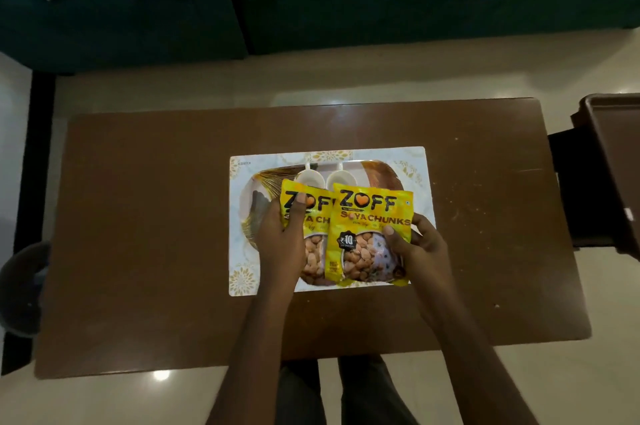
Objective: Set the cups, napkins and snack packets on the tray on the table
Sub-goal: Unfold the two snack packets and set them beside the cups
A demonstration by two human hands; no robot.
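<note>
On the brown tabletop [138, 217] lies a white tray [242, 272] with gold patterning. At its far edge stand two white cups [308, 179], side by side, their insides mostly hidden. Over the tray's middle are two yellow soya chunk packets, the right packet [370, 234] overlapping the left packet [313, 217]; clear windows show pale chunks inside. The left hand [282, 241] grips the left packet, thumb on its front. The right hand [420, 244] is closed on the right packet's edge.
</note>
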